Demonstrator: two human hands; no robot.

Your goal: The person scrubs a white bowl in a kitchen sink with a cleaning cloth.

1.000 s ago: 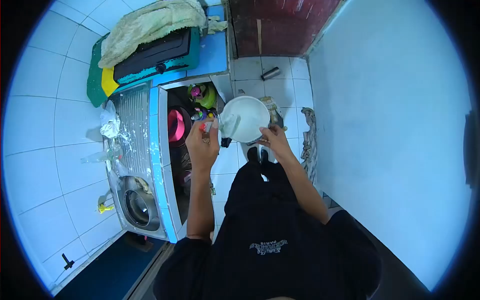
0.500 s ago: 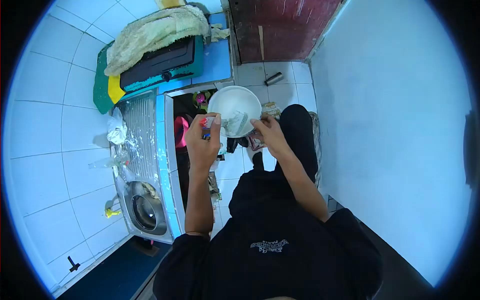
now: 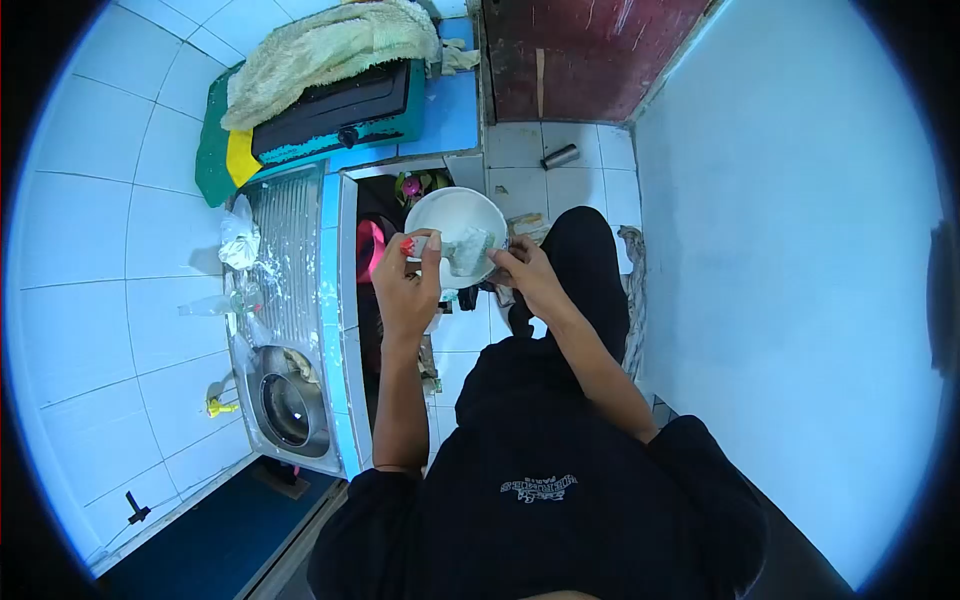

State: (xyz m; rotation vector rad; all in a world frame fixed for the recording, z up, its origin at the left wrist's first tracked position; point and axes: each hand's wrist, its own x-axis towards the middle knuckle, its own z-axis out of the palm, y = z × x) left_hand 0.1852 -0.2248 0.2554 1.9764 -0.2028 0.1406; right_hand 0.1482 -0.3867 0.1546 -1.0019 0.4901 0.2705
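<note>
My left hand (image 3: 408, 285) is closed around the pale, red-ended handle of a putty knife (image 3: 468, 250), whose wide, white-smeared end lies over a round white tub (image 3: 440, 212). The inside of the tub is whitish too. My right hand (image 3: 528, 275) is closed on the tub's right rim, thumb on the inner side beside the blade and fingers outside. Both hands are in front of my body, above the tiled floor.
On the left stand a counter with a white-spattered steel sink (image 3: 285, 405) and a green stove (image 3: 350, 110) under a towel (image 3: 330, 50). A pink container (image 3: 370, 248) is below the counter. A metal cylinder (image 3: 560, 157) lies on the floor before a dark red door (image 3: 590, 60).
The tub and my right hand have shifted together to the left and toward my body. My left hand has hardly moved, and the view has turned slightly.
</note>
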